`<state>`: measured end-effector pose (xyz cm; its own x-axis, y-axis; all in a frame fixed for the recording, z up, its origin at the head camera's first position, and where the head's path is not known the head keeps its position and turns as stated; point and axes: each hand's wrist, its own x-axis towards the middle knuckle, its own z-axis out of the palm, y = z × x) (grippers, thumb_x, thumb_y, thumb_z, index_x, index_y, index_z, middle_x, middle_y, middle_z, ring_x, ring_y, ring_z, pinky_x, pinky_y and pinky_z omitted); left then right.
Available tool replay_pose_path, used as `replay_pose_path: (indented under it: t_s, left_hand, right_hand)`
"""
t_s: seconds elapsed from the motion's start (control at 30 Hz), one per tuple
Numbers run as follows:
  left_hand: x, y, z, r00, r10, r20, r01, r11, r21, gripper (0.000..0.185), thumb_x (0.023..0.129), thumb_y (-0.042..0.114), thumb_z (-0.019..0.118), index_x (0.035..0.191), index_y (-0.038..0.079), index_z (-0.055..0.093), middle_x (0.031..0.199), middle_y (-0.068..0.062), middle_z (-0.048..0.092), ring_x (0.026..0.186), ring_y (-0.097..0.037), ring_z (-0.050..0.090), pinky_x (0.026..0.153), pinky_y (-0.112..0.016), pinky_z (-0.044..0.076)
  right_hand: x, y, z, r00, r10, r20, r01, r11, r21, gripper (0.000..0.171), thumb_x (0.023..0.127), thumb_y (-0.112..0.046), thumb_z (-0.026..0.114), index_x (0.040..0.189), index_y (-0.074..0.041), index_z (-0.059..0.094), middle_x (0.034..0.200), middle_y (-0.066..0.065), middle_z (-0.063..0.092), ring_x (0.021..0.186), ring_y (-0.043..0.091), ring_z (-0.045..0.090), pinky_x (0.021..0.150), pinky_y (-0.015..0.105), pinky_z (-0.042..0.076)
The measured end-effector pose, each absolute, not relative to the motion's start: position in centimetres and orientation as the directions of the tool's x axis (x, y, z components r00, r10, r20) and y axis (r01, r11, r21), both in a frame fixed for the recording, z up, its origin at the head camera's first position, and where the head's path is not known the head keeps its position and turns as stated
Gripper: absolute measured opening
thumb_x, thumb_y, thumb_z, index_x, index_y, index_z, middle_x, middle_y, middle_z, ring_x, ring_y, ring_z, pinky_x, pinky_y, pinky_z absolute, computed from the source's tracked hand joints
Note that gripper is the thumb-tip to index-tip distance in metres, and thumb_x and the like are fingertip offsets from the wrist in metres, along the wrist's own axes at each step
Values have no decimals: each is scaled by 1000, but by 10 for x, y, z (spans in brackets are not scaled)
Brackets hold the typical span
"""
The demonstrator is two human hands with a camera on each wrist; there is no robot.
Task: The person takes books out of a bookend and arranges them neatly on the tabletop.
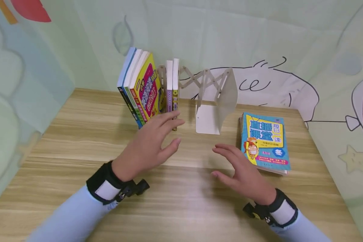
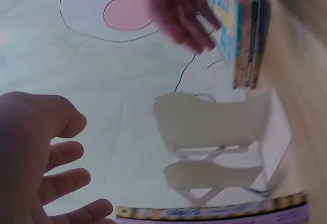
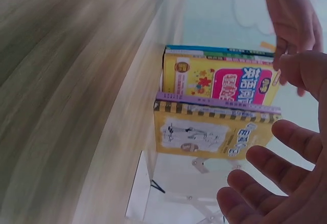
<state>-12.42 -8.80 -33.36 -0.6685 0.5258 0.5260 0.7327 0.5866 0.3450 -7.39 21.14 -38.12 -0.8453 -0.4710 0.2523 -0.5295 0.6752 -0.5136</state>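
In the head view my left hand hovers over the table before the standing books, fingers extended and nothing held. Behind it lean several larger books, a yellow one outermost. Beside them two thinner books stand upright; in the right wrist view the nearer one has a yellow cover. An expandable white metal bookend with crossed struts stretches right of these, its last section holding no book. My right hand, loosely spread and holding nothing, is left of a book stack with a blue cover.
The wooden table meets a patterned wall cloth right behind the bookend. More cloth rises along the table's left and right edges. The flat stack lies close to the right side.
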Motion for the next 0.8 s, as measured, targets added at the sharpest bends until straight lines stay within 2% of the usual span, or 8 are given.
replay_pose_path:
  t_s: [0.23,0.33,0.47,0.63,0.8]
  left_hand:
    - [-157,-81,-308,-631,483,608,714,668,209,41,95,25,59,129,3,63,147,-16,52,134,-36,48,115,-47,37]
    - [-171,-77,-305,-631,488,604,689,710,147,42,95,24,55,129,2,63,147,-20,51,138,-37,45,119,-46,31]
    - [-186,-73,-309,-683,488,543,634,765,110,46,96,26,55,135,3,60,152,-21,45,144,-38,38,123,-46,23]
    - [-195,-74,-315,-751,468,466,574,811,111,52,97,33,57,141,5,55,157,-17,40,145,-42,32,123,-52,21]
    - [-198,-75,-317,-750,456,479,573,809,128,49,98,34,55,139,6,57,155,-14,44,145,-42,33,121,-55,24]
  right_hand:
    - [-74,218,-385,-861,-456,224,-501,686,-528,62,87,-31,79,142,-17,53,144,4,51,134,22,48,106,48,48]
    - [-74,219,-386,-859,-459,227,-504,683,-528,61,87,-31,79,141,-17,54,144,5,51,134,21,47,106,48,48]
    - [-74,219,-388,-859,-458,229,-505,682,-530,60,87,-29,80,140,-18,55,143,4,52,134,21,48,105,48,48]
    - [-73,218,-389,-863,-457,215,-496,688,-529,57,88,-31,77,140,-19,55,143,2,52,134,21,48,105,47,48]
    - [-75,220,-390,-876,-445,185,-469,699,-539,57,91,-33,75,141,-17,54,143,1,52,133,22,48,105,48,48]
